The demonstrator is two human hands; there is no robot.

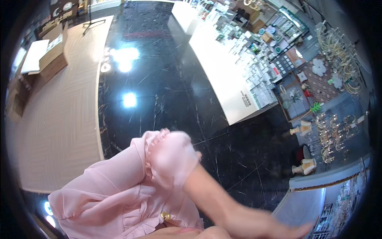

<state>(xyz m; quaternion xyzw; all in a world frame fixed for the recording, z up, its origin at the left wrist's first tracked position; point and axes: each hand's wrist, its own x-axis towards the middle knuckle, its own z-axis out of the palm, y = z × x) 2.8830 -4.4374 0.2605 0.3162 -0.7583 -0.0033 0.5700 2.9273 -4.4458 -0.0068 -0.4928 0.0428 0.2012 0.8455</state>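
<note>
A pink sleeve [107,171] with ruffles comes in from the lower left and bends at the elbow. From its pale cuff [173,153] a bare forearm runs down to the lower right, ending in my left hand [264,225]. That hand is smeared by motion, and its fingers are too blurred to read; I see no object in it. A small skin-coloured bit shows beside the cuff, and I cannot tell what it is. Near the bottom edge, a round gold button [165,216] sits on the pink cloth. My right hand does not show.
A long white counter [215,75] carries many small boxes [254,75]. Crystal chandeliers [330,135] and small shaded lamps [304,166] stand at the right. Open cardboard boxes [53,63] are at the far left, by a wood-patterned floor [67,119] next to black marble tiles [167,99].
</note>
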